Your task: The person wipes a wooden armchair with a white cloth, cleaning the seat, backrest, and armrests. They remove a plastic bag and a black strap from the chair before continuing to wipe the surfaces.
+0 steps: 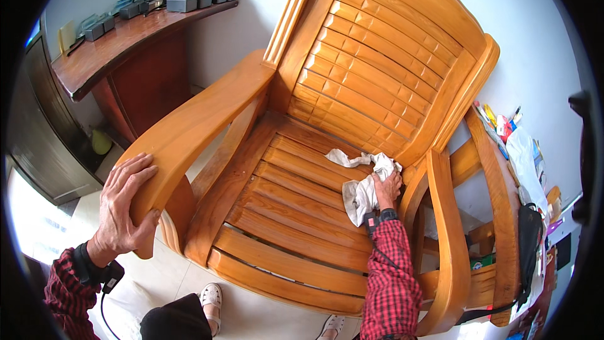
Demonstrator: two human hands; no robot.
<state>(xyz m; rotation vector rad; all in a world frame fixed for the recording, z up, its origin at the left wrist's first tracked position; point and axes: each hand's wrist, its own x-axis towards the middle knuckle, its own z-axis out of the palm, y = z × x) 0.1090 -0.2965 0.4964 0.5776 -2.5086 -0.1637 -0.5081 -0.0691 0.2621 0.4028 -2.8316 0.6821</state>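
Note:
A wooden armchair (302, 208) with a slatted seat and a carved slatted backrest (377, 66) stands before me. My left hand (125, 203) rests on the front end of its left armrest (203, 108), thumb spread from the fingers, holding no loose object. Near the back right corner of the seat, my right hand (389, 188) grips a crumpled white cloth (361, 196). The cloth lies against the seat slats, and one strip of it trails left toward the backrest. My right fingers are partly hidden by the cloth and the hand itself.
At left, a dark red wooden counter (141, 33) carries several grey boxes (181, 4). Close to the chair's right side stands a wooden side table (495, 189) with a white plastic bag (521, 160), a black bag (529, 241) and small items. My sandalled feet are on the tiled floor (174, 276).

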